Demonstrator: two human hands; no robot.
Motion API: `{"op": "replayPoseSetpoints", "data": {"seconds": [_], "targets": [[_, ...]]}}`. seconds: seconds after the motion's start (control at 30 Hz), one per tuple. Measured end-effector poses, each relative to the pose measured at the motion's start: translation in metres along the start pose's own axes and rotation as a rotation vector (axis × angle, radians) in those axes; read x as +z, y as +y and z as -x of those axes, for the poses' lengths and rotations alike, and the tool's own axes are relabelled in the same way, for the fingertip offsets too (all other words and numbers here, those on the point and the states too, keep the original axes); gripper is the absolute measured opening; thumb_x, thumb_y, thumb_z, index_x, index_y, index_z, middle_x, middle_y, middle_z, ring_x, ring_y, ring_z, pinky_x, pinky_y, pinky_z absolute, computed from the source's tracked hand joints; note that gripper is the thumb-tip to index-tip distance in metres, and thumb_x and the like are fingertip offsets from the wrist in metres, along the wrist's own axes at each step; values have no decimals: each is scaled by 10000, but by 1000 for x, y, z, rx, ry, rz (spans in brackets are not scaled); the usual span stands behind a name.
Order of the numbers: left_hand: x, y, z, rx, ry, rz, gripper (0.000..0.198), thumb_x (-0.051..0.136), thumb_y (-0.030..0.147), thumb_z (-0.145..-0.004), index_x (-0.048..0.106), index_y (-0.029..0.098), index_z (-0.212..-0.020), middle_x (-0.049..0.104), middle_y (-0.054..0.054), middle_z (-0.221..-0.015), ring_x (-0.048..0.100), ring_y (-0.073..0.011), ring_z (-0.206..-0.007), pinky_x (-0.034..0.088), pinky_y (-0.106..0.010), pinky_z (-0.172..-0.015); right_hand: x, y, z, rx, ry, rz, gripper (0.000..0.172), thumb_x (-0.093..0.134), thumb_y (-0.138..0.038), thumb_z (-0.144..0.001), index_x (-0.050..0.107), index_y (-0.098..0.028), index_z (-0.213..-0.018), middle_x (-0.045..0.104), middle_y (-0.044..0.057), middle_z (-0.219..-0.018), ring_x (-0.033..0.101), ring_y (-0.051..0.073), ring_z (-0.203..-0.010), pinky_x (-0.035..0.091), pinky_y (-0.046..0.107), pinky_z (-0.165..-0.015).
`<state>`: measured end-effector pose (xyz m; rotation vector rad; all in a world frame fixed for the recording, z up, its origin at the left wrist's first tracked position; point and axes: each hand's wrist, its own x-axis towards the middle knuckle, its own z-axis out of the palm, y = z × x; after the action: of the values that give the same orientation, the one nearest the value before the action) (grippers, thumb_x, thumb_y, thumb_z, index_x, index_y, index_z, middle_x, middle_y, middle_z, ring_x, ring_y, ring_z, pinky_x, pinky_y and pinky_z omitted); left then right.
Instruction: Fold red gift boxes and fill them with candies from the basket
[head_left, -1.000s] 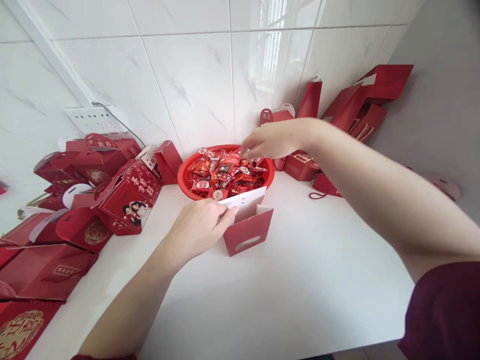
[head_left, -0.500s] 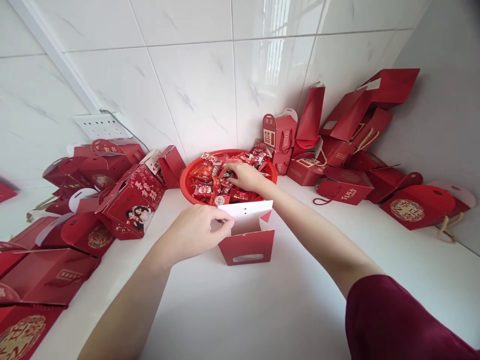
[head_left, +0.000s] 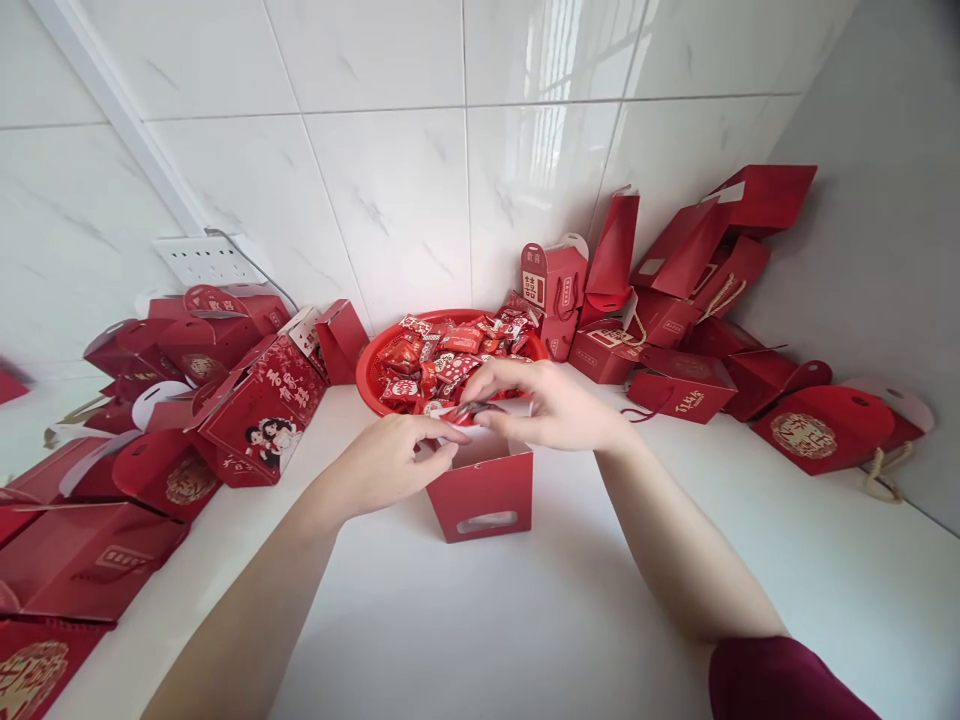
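Note:
A red paper gift box (head_left: 480,495) stands upright in front of me with its top open and an oval window low on its near side. My left hand (head_left: 397,455) pinches the box's rim at the left, thumb and fingers closed on it. Above the opening, my right hand (head_left: 544,405) has its fingers closed on a small wrapped candy (head_left: 476,410), dark and red, partly hidden by the fingers. Just behind the box, a red plastic basket (head_left: 367,372) holds a heap of red-wrapped candies (head_left: 457,340).
Many red gift boxes are piled along the left, including one with a printed couple (head_left: 259,420). More boxes (head_left: 679,385) are stacked at the right against the wall. A power strip (head_left: 206,260) is on the tiled wall, above the white tabletop (head_left: 480,630).
My right hand has come back from the basket toward me and now holds a candy over the box. My left hand stays at the box's rim.

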<state>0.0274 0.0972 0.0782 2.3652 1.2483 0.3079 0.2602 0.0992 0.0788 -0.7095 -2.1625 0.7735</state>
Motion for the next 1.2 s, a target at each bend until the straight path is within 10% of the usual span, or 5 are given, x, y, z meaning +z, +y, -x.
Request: {"op": "replayPoseSetpoints", "data": {"seconds": [0.5, 0.67, 0.8, 0.93, 1.2], "targets": [[1, 1, 0, 50, 14, -58, 348, 444, 357, -920, 665, 199, -703, 613, -12, -682, 536, -145, -601, 359, -253, -527, -12, -8, 15, 50, -25, 389, 155, 568, -134, -919, 715, -186, -917, 731, 41, -939, 653, 176, -851, 488, 296, -757], [-4, 4, 4, 132, 211, -22, 264, 551, 394, -914, 758, 262, -817, 666, 4, -1194, 651, -182, -981, 504, -232, -706, -14, -16, 23, 82, -42, 386, 168, 548, -205, -952, 715, -196, -965, 746, 28, -932, 669, 163, -806, 471, 277, -740], [-19, -7, -4, 116, 471, -3, 195, 602, 386, -893, 755, 267, -913, 679, 9, -1209, 640, -189, -1086, 526, -238, -800, -12, -21, 29, 120, -125, 352, 198, 561, -276, -953, 710, -221, -1071, 745, 31, -1018, 677, 172, -837, 470, 273, -729], [-44, -39, -45, 59, 709, -57, 201, 585, 352, -883, 737, 230, -930, 712, -12, -1117, 651, -190, -1047, 523, -257, -844, -1, -20, 30, 115, -269, 339, 196, 611, -260, -910, 708, -220, -1075, 732, 43, -1027, 670, 195, -883, 471, 274, -724], [-67, -117, -179, -212, 419, -265, 312, 615, 243, -807, 700, 148, -1092, 694, -113, -1167, 658, -250, -1048, 480, -336, -991, 31, -10, 23, 161, -364, 667, 194, 488, -141, -943, 671, -143, -877, 706, 89, -849, 640, 229, -885, 419, 355, -840]]}}
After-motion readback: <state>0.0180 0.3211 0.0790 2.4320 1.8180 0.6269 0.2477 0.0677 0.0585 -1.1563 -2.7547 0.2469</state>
